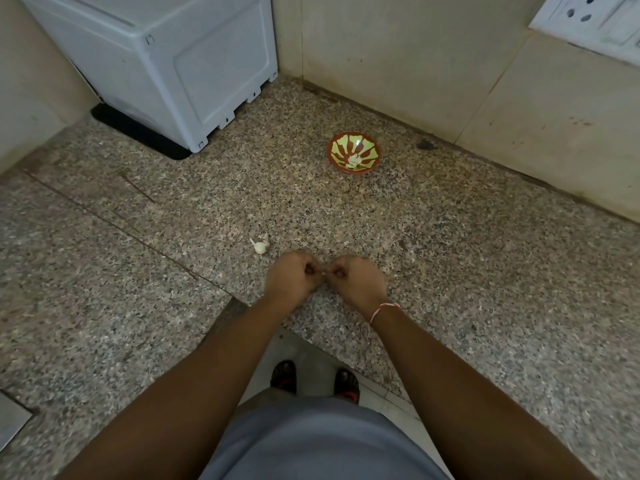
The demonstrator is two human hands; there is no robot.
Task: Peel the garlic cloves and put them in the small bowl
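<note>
My left hand (291, 277) and my right hand (356, 280) meet above the speckled granite counter (467, 271), fingers curled. Both pinch a small garlic clove (323, 271); only a pale sliver of it shows between the fingertips. A piece of unpeeled garlic (260, 245) lies on the counter just left of and beyond my left hand. The small bowl (354, 153), red-brown with a green pattern, stands farther back to the right and holds pale peeled garlic (354, 161).
A white appliance (166, 64) on a black mat (138, 133) occupies the back left corner. Tiled walls close the counter at the back and right, with a socket plate (595, 22) at top right. The counter's front edge runs just below my wrists.
</note>
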